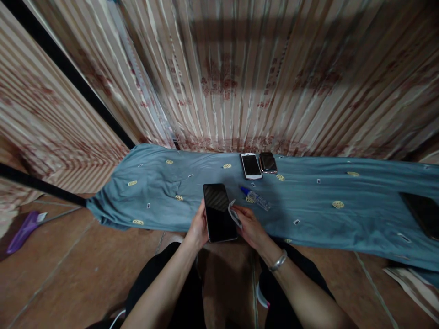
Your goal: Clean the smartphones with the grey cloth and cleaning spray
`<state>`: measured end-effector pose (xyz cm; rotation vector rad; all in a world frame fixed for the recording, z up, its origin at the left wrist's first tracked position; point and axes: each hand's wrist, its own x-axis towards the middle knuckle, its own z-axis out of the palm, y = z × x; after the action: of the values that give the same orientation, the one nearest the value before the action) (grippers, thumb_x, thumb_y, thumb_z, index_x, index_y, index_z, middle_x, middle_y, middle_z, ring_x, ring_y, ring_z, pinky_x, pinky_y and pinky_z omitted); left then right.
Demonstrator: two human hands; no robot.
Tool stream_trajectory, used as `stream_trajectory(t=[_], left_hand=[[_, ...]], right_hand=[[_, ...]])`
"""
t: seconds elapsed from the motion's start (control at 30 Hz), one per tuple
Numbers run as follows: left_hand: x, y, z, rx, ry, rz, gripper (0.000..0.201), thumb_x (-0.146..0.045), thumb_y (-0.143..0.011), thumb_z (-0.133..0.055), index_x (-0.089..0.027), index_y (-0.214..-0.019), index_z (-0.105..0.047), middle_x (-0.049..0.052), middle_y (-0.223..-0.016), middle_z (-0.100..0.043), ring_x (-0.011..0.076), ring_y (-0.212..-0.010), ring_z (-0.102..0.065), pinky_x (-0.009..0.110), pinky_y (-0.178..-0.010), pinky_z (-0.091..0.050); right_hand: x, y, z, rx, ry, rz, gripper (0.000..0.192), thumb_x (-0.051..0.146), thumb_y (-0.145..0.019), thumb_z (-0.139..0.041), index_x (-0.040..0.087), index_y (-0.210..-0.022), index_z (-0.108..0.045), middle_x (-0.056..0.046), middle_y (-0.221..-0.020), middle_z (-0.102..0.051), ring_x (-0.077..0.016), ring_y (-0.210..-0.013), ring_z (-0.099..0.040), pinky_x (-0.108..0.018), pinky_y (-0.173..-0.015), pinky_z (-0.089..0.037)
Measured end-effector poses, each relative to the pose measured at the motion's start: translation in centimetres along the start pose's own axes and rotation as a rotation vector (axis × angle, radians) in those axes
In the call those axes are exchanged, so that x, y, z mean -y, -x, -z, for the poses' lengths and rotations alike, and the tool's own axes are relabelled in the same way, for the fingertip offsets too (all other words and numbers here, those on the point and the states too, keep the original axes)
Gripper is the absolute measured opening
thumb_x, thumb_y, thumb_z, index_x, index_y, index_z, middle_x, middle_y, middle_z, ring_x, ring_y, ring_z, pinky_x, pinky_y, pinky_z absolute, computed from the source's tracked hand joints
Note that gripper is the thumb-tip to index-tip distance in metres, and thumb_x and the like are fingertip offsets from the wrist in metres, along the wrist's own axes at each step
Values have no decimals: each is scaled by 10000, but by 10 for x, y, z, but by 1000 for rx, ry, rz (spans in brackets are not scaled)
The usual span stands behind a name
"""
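A large black phone [220,218] with a dark, glossy screen is held upright in front of me, over the near edge of the blue cloth. My left hand [199,225] is closed around its left side. On the other side, my right hand [249,223] pinches a crumpled grey cloth [234,213] at the phone's right edge. Just beyond that hand, a clear spray bottle [259,199] with a blue top lies on its side. Some fingers of both hands are hidden behind the phone and the cloth.
A white phone [251,166] and a smaller dark phone [268,162] lie side by side at the back of the blue cloth [308,201]. Another dark phone [422,212] is at the far right. A striped curtain [222,77] hangs behind. A purple object [24,232] lies on the floor.
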<state>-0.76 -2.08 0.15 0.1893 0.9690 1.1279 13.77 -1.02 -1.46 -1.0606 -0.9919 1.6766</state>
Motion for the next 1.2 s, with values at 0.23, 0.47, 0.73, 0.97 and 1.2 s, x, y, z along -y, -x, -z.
stream_trajectory(t=[0.23, 0.47, 0.73, 0.97, 1.2], left_hand=[[0, 7, -9, 101, 37, 49, 602, -578, -921, -433, -108, -1213, -669, 123, -978, -767, 269, -985, -710, 384, -978, -506], [-5, 6, -13, 27, 91, 79, 607, -529, -975, -320, -81, -1017, -728, 104, -850, -770, 200, -802, -725, 307, -898, -535], [12, -4, -4, 29, 59, 98, 553, -541, -925, -456, -139, -1252, -648, 107, -988, -762, 260, -956, -711, 401, -967, -512], [16, -4, -9, 127, 112, 130, 553, -535, -915, -482, -170, -1313, -603, 107, -1110, -735, 264, -1074, -676, 415, -1009, -491], [11, -2, -14, 93, 134, 168, 541, -505, -966, -371, -165, -1321, -597, 97, -1094, -742, 255, -1114, -661, 402, -1027, -480]], right_hand=[[-5, -3, -1, 30, 113, 59, 499, 674, -705, -660, 181, -766, -707, -10, -673, -652, -178, -739, -624, -290, -709, -497], [-1, 0, 13, -56, 723, 330, 396, 428, -961, -392, 178, -942, -699, -10, -691, -637, -165, -673, -605, -278, -690, -478], [4, 0, 14, -137, 1055, 774, 409, 278, -1012, -338, 184, -1351, -548, -131, -1281, -642, -237, -1203, -579, -443, -1059, -452], [-8, -3, 12, -97, 1255, 875, 467, 183, -1000, -357, 175, -1461, -434, -155, -1451, -493, -263, -1364, -436, -491, -1121, -410], [-9, -8, 18, -42, 1259, 847, 463, 110, -962, -335, 148, -1375, -540, -158, -1331, -597, -267, -1243, -511, -488, -1071, -466]])
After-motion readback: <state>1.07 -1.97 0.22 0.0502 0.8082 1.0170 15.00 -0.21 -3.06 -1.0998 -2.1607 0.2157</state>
